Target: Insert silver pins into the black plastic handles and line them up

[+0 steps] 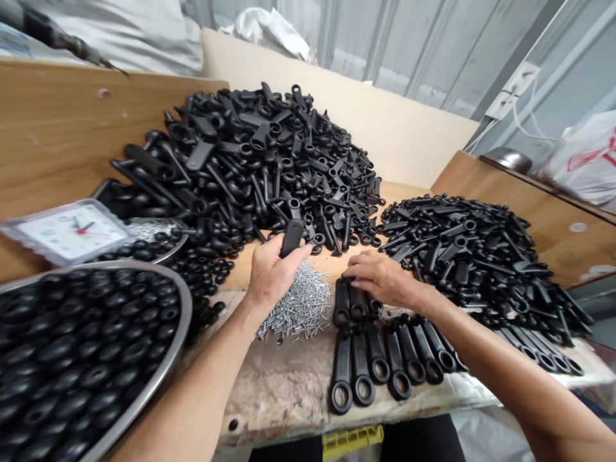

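My left hand (272,269) is closed around a black crank handle (292,236), its ringed end pointing up toward the big heap. Just below that hand lies a pile of small metal pins (303,305). My right hand (378,276) reaches down onto the back row of black crank handles (342,301), fingers bent over their far ends; whether it grips one is hidden. In front of it, more black crank handles (364,366) lie side by side with their rings toward the table's front edge.
A large heap of black handles (260,147) rises at the back, a smaller heap (462,244) on the right. At left, a metal bowl (185,308) holds black oval knobs (91,346), beside a square clock (72,228). An electric screwdriver (52,32) hangs upper left.
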`<action>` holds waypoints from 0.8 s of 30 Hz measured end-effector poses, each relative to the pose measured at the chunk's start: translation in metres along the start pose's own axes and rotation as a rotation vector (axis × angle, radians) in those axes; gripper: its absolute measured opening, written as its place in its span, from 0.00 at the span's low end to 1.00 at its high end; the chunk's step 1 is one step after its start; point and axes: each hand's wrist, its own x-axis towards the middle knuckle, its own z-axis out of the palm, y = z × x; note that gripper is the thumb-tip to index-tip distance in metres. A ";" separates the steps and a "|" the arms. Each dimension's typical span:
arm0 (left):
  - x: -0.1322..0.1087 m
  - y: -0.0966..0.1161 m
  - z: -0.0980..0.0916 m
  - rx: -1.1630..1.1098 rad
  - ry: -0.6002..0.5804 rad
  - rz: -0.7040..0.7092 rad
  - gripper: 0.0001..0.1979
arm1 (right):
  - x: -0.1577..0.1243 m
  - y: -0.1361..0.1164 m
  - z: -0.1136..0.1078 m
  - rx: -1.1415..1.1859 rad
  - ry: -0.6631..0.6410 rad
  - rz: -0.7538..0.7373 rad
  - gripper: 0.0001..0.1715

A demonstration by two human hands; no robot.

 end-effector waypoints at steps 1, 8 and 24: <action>0.000 -0.001 0.000 0.005 -0.001 0.001 0.12 | -0.008 0.010 -0.003 -0.001 0.011 0.094 0.12; 0.003 -0.009 0.001 0.065 -0.001 0.012 0.12 | -0.062 0.034 -0.004 0.002 -0.170 0.460 0.13; 0.004 -0.019 0.004 0.066 -0.011 -0.008 0.13 | -0.076 0.033 0.009 -0.067 -0.126 0.356 0.08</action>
